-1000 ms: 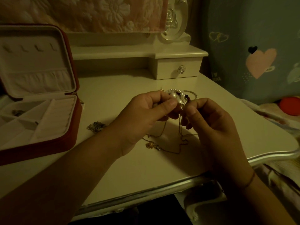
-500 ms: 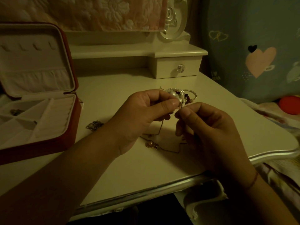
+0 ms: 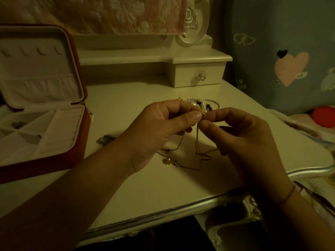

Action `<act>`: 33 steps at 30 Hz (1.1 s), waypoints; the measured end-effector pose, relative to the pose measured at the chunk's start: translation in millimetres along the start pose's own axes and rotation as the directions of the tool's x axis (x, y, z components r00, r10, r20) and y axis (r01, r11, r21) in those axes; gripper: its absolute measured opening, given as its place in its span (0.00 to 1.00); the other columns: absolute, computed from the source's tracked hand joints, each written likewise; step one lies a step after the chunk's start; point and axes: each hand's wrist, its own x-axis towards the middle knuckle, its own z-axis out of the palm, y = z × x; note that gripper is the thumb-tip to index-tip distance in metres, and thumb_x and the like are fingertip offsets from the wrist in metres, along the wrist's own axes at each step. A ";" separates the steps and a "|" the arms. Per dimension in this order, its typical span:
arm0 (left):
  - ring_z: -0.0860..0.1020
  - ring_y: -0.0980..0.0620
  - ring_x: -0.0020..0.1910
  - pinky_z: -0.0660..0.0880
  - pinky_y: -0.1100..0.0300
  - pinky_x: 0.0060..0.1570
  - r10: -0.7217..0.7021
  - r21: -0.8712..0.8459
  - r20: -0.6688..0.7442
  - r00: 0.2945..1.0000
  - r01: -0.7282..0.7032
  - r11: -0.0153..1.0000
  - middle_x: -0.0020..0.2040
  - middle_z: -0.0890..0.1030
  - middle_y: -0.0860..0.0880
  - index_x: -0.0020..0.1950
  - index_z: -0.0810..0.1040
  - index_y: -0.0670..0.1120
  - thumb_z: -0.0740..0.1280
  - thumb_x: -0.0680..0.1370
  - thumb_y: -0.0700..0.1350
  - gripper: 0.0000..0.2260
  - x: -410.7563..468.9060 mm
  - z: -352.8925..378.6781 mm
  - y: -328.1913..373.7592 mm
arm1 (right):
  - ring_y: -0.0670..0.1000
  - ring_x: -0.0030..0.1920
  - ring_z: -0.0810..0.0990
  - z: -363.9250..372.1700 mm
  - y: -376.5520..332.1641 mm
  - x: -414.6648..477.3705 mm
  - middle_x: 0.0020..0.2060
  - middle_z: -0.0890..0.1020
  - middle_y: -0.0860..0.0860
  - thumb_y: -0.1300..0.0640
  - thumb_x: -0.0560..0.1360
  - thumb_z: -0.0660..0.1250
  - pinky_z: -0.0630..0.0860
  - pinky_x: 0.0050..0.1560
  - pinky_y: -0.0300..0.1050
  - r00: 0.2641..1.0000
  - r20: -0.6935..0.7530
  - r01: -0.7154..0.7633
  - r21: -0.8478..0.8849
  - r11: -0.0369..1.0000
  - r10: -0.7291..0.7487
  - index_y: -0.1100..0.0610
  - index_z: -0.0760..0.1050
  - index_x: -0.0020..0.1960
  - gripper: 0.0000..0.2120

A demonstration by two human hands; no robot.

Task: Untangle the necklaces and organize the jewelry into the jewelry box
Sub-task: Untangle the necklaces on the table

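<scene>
Jewelry box point(image 3: 45, 165): open on the table point(image 3: 126, 187), lid upright.
Trinket point(image 3: 105, 139): lies just right of the box.
Left hand point(image 3: 159, 131): right of the box, fingers curled, thumb and forefinger pinching the thin chains point(image 3: 197, 142).
Thin chains: hang from the pinch onto the table, well right of the box.
Bead pile point(image 3: 199, 104): beyond the fingertips, well right of the box.
Right hand point(image 3: 244, 142): farthest from the box, curled, pinching the same chains.

Red jewelry box point(image 3: 54, 160), pale pink lining.

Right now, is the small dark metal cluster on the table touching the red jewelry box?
Apart. The head view shows bare table between the small dark metal cluster and the red jewelry box.
</scene>
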 end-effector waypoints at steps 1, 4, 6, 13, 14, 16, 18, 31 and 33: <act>0.75 0.61 0.36 0.73 0.69 0.41 0.004 0.007 -0.002 1.000 -0.004 1.000 0.34 0.80 0.56 0.45 0.81 0.48 0.67 0.68 0.48 0.08 -0.1 0.1 0.3 | 0.43 0.23 0.70 0.2 -0.4 0.3 0.36 0.83 0.45 0.49 0.65 0.69 0.68 0.25 0.32 1.000 0.012 0.005 0.004 1.000 -0.005 0.50 0.79 0.42 0.07; 0.76 0.61 0.36 0.73 0.70 0.39 0.010 0.013 -0.017 1.000 -0.010 1.000 0.34 0.80 0.57 0.45 0.81 0.48 0.67 0.68 0.48 0.09 0.0 0.0 0.7 | 0.45 0.25 0.71 0.5 0.6 0.3 0.35 0.82 0.50 0.49 0.65 0.69 0.70 0.27 0.35 0.999 0.025 0.031 0.014 0.999 -0.032 0.51 0.79 0.41 0.07; 0.77 0.61 0.37 0.73 0.70 0.40 0.002 -0.001 -0.034 0.999 -0.002 1.000 0.36 0.80 0.56 0.45 0.81 0.47 0.67 0.68 0.48 0.09 0.6 -0.6 -0.3 | 0.51 0.28 0.75 -1.2 2.0 0.6 0.35 0.82 0.53 0.49 0.65 0.69 0.74 0.31 0.41 0.999 0.012 0.047 0.015 0.999 -0.047 0.50 0.79 0.41 0.07; 0.81 0.55 0.42 0.77 0.66 0.48 -0.005 -0.052 -0.022 1.000 0.003 0.999 0.40 0.83 0.50 0.46 0.80 0.44 0.66 0.70 0.45 0.08 0.8 -0.2 -0.9 | 0.48 0.43 0.81 -8.3 2.0 5.2 0.41 0.83 0.50 0.54 0.68 0.67 0.77 0.47 0.40 0.997 0.015 0.069 0.023 0.997 -0.069 0.52 0.78 0.43 0.05; 0.81 0.56 0.41 0.77 0.67 0.47 -0.008 -0.059 -0.020 1.000 0.007 0.998 0.40 0.83 0.50 0.46 0.80 0.44 0.66 0.70 0.45 0.08 0.3 0.0 -0.6 | 0.48 0.43 0.81 -9.1 0.7 5.7 0.40 0.83 0.50 0.54 0.68 0.67 0.77 0.47 0.39 0.998 0.020 0.059 0.050 0.997 -0.060 0.53 0.78 0.43 0.05; 0.80 0.57 0.37 0.76 0.67 0.42 -0.021 -0.060 -0.023 1.000 0.019 0.998 0.38 0.82 0.51 0.45 0.79 0.45 0.67 0.70 0.43 0.06 -0.4 0.3 -0.2 | 0.48 0.42 0.82 -10.6 -2.1 6.6 0.39 0.83 0.50 0.54 0.68 0.67 0.78 0.47 0.40 0.998 0.036 0.055 0.061 0.997 -0.057 0.54 0.78 0.43 0.06; 0.76 0.60 0.31 0.74 0.69 0.35 -0.026 -0.048 -0.030 0.999 0.024 0.999 0.35 0.81 0.53 0.44 0.79 0.45 0.67 0.73 0.40 0.02 -0.7 0.9 0.4 | 0.48 0.41 0.82 -11.4 -3.6 7.3 0.38 0.83 0.49 0.54 0.68 0.66 0.78 0.46 0.41 0.997 0.044 0.056 0.042 0.998 -0.057 0.54 0.77 0.43 0.05; 0.73 0.66 0.28 0.67 0.78 0.31 0.059 0.047 -0.091 0.994 -0.055 0.997 0.37 0.81 0.55 0.48 0.81 0.43 0.67 0.75 0.36 0.06 -1.2 3.5 2.6 | 0.38 0.30 0.74 -9.2 -2.3 11.5 0.29 0.78 0.41 0.59 0.73 0.66 0.68 0.32 0.28 0.997 0.064 0.032 0.008 0.999 -0.033 0.55 0.78 0.43 0.02; 0.74 0.67 0.26 0.66 0.78 0.30 0.061 0.041 -0.098 0.993 -0.058 0.997 0.35 0.81 0.57 0.49 0.81 0.41 0.66 0.75 0.36 0.06 -1.5 4.7 3.4 | 0.38 0.29 0.74 -8.9 -3.8 11.9 0.28 0.78 0.41 0.55 0.72 0.66 0.68 0.32 0.28 0.998 0.063 0.029 -0.005 1.000 -0.028 0.55 0.78 0.42 0.04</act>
